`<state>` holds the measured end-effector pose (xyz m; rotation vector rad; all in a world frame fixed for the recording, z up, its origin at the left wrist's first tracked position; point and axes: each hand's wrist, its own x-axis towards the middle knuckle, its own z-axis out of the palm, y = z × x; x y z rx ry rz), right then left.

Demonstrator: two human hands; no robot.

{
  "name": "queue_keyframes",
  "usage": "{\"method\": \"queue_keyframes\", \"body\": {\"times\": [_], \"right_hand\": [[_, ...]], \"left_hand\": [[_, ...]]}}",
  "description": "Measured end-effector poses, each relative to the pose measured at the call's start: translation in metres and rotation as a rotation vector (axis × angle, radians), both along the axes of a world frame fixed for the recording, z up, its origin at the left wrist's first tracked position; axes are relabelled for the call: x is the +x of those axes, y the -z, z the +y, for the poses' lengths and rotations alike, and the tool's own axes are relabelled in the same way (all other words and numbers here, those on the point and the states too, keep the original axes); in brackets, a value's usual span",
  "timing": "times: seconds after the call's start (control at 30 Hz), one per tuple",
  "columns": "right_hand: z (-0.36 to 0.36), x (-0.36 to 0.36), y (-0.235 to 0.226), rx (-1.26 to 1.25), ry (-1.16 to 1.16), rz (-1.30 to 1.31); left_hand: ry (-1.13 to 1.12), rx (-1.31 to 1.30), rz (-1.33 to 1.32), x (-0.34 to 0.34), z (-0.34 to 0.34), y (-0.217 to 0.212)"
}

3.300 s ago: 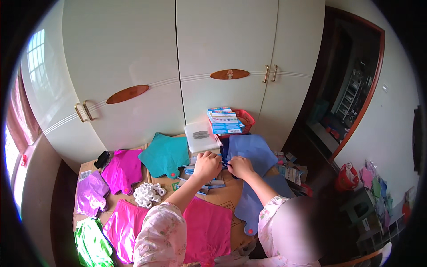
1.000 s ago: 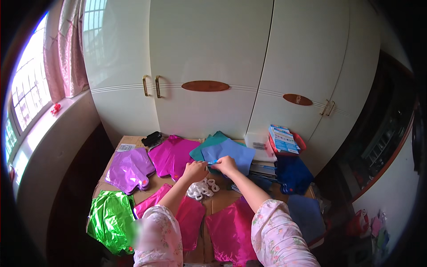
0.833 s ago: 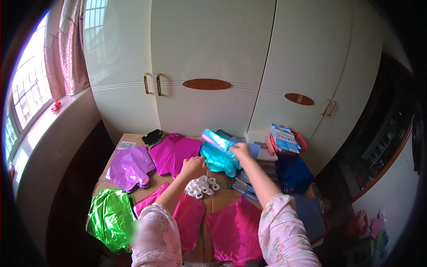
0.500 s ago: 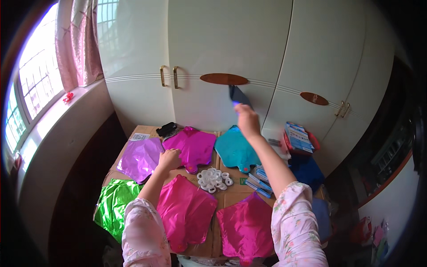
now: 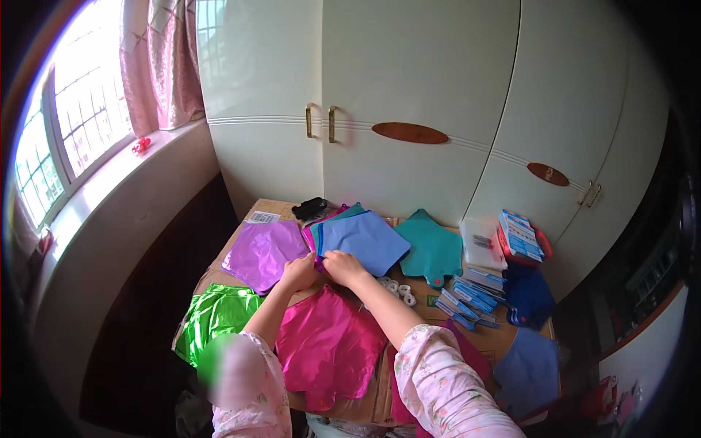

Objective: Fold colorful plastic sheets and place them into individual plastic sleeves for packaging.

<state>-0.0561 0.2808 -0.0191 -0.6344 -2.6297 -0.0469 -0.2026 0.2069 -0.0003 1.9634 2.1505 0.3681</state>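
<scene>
both hands (image 5: 321, 269) pinching blue foil balloon (image 5: 365, 241)

Single head-worn fisheye view, looking steeply down and forward from above the cardboard-covered work surface (image 5: 272, 212). Cream wardrobe doors (image 5: 409, 95) fill the upper frame, bending toward the rim. The barred window (image 5: 66, 146) occupies the upper left. The wearer's forearms enter from the lower edge, at close range.

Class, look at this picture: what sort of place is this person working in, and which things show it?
Probably a room in a home, used as a small packing spot: tall cream wardrobe doors, a curtained window, and a cardboard-covered table spread with flat foil balloons.
</scene>
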Motion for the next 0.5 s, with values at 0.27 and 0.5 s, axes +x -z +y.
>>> {"method": "queue_keyframes", "body": {"times": [0.27,0.5], "right_hand": [[0.004,-0.008,-0.007,-0.257,0.191,0.037],[0.012,0.0,-0.012,-0.669,0.339,0.332]], "left_hand": [[-0.056,0.086,-0.086,-0.006,-0.008,-0.007],[0.125,0.336,-0.186,-0.002,-0.004,0.0]]}}
